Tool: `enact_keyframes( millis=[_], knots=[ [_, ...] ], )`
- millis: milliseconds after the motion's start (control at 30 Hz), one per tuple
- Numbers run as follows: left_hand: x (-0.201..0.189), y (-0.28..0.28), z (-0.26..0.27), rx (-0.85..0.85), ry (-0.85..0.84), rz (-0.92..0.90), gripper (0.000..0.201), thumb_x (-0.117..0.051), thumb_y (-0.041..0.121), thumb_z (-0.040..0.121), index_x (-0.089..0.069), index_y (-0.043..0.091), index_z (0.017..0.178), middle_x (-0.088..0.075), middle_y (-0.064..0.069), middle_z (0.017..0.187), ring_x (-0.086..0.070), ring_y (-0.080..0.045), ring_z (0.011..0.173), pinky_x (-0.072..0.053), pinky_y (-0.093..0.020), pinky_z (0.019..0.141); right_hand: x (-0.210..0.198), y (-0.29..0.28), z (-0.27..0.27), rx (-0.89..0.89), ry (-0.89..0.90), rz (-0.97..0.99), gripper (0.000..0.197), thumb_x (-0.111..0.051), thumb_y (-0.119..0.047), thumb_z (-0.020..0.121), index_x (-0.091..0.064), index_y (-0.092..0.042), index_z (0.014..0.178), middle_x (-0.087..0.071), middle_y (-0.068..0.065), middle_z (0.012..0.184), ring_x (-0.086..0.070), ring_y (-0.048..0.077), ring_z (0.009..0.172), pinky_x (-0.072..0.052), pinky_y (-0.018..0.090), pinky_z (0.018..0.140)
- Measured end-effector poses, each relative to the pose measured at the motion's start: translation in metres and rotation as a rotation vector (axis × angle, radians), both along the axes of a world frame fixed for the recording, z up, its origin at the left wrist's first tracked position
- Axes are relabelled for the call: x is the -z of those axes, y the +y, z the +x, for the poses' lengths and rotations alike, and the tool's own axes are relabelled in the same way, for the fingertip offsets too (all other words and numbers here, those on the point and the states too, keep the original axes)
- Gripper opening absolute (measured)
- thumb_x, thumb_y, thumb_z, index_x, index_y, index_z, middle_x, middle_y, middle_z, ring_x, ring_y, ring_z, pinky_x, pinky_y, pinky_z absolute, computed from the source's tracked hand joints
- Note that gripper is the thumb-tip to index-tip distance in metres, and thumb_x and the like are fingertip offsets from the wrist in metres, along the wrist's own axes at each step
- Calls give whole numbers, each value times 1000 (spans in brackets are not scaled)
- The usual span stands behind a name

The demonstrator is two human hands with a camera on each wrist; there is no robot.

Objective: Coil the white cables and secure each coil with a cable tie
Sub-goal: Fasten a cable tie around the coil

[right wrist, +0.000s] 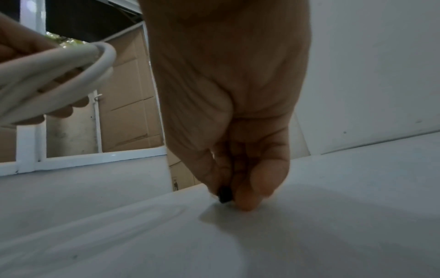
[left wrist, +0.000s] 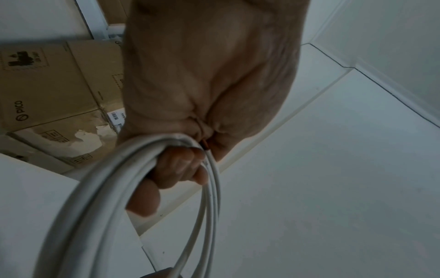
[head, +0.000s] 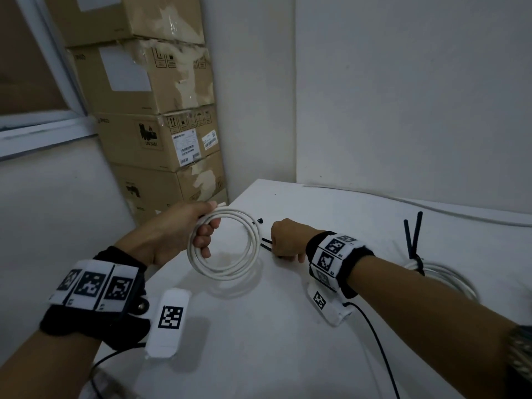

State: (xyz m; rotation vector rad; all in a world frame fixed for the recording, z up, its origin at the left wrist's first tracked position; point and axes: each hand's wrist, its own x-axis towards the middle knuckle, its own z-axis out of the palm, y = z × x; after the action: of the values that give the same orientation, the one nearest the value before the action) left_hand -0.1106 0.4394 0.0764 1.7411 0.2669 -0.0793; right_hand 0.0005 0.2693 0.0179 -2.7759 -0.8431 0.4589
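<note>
Cardboard boxes (left wrist: 47, 84) read "PICO"; left hand (head: 184, 228) grips white coil (head: 227, 246).

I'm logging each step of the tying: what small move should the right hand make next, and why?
Probably lift the black cable tie off the table and bring it to the white coil. The right hand pinches the tie at the tabletop, while the left hand grips the wound coil, which shows no tie.
</note>
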Motion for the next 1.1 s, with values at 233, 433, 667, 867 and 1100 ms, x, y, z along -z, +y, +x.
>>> enact_keyframes(
  millis=[233,433,667,867,1100],
  knots=[
    [-7,-25,-8,-2,-22,-6,43,-31,30,105,-46,7,71,-32,1,50,-31,-12,39,-43,-29,46,-26,-40,-31,74,151,418,9,-54,-8,90,-53,-3,83,-69,16,80,-63,24,59,-52,27,44],
    [-8,-64,-14,13,-56,-5,44,-31,31,105,-45,8,70,-33,1,49,-33,-13,40,-43,-29,45,-55,-105,-94,259,-180,1068,15,-62,-8,87,-55,-4,74,-61,10,69,-62,29,64,-50,24,43],
    [-17,-127,-15,36,-103,8,44,-33,30,105,-46,9,68,-33,-1,51,-32,-15,43,-43,-30,47,-42,-160,-177,190,-366,853,22,-66,-15,79,-52,-10,62,-55,-1,55,-46,11,45,-46,32,46],
    [-29,-176,-17,95,-141,29,41,-36,30,103,-48,8,71,-34,0,50,-33,-15,43,-44,-31,49,-27,-184,-181,362,-261,784,27,-61,-13,82,-44,-9,62,-46,4,58,-39,12,45,-46,33,43],
    [-38,-203,-17,100,-177,55,42,-34,29,104,-49,6,72,-33,-3,54,-33,-17,46,-43,-32,49,-37,-199,-189,360,-265,644,25,-62,-16,77,-43,-10,62,-48,5,62,-37,11,50,-30,23,47]
  ],
)
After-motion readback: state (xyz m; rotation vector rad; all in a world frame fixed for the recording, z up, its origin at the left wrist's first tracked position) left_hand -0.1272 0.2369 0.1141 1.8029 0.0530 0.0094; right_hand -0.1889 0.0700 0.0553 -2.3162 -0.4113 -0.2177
